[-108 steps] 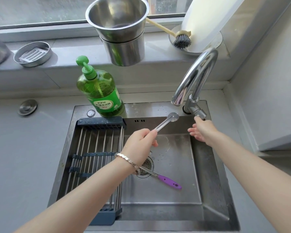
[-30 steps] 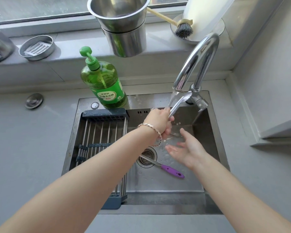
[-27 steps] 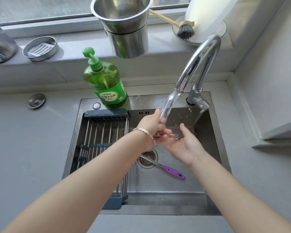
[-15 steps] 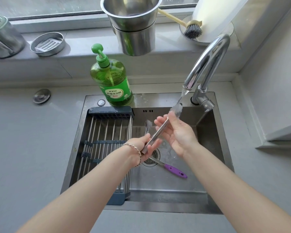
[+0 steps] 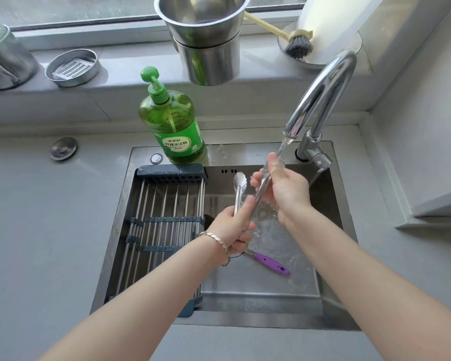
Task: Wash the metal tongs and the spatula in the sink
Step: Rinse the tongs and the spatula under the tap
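Right hand now higher on the tongs, under the stream

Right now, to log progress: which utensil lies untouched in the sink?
The purple-handled spatula on the sink floor; the left hand and right hand hold the metal tongs.

A: The metal tongs?
B: Shiny, wet, arms spread in a V, tips up, above the sink.
A: And the spatula?
B: Purple handle, flat on the sink floor.
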Demonstrator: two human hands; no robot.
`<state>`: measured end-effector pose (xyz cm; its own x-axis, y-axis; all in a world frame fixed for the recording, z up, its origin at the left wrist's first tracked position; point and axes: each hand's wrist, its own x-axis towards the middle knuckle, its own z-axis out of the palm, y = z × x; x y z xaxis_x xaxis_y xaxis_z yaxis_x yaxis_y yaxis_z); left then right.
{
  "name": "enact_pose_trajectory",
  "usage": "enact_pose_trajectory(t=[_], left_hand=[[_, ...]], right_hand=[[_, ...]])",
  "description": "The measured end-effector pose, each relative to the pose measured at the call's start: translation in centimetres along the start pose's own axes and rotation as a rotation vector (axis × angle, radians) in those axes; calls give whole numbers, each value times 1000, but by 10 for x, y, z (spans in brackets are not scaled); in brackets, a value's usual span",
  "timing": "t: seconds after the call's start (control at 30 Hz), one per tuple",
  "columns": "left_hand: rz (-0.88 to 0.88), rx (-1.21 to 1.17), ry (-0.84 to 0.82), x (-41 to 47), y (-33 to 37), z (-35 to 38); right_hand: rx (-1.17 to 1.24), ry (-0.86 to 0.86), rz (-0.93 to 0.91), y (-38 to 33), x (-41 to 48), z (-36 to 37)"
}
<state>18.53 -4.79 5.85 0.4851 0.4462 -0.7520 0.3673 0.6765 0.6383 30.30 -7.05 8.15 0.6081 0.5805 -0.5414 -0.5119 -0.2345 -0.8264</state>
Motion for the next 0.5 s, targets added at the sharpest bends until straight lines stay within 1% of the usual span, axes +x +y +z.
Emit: enact_pose_trajectory(t=[0.07, 0.1, 0.13, 0.17, 0.2, 0.23, 0.3, 0.33, 0.4, 0.47, 0.5], left_hand=[[49, 49, 30, -2, -2, 4], [74, 62, 44, -2, -2, 6], [95, 71, 51, -1, -3, 8], [112, 77, 49, -1, -2, 11], [126, 84, 37, 0, -1, 15], [142, 101, 22, 1, 0, 19], [174, 158, -8, 3, 1, 26], [184, 186, -20, 3, 1, 29], [190, 220, -49, 3, 0, 31], [180, 199, -95, 3, -1, 29], [172, 173, -119, 3, -1, 26]], right_hand=[[-269, 102, -156, 5, 3, -4], [-329, 139, -191, 9, 7, -7], [-340, 164, -182, 11, 9, -10], [-315, 164, -133, 12, 12, -13], [-266, 129, -53, 13, 13, -16], [-203, 58, 31, 14, 13, -18], [-13, -136, 143, 13, 11, -21], [104, -214, 170, 12, 10, -22], [313, -298, 201, 9, 10, -22], [409, -336, 207, 6, 9, -19], [404, -340, 199, 5, 9, -15]])
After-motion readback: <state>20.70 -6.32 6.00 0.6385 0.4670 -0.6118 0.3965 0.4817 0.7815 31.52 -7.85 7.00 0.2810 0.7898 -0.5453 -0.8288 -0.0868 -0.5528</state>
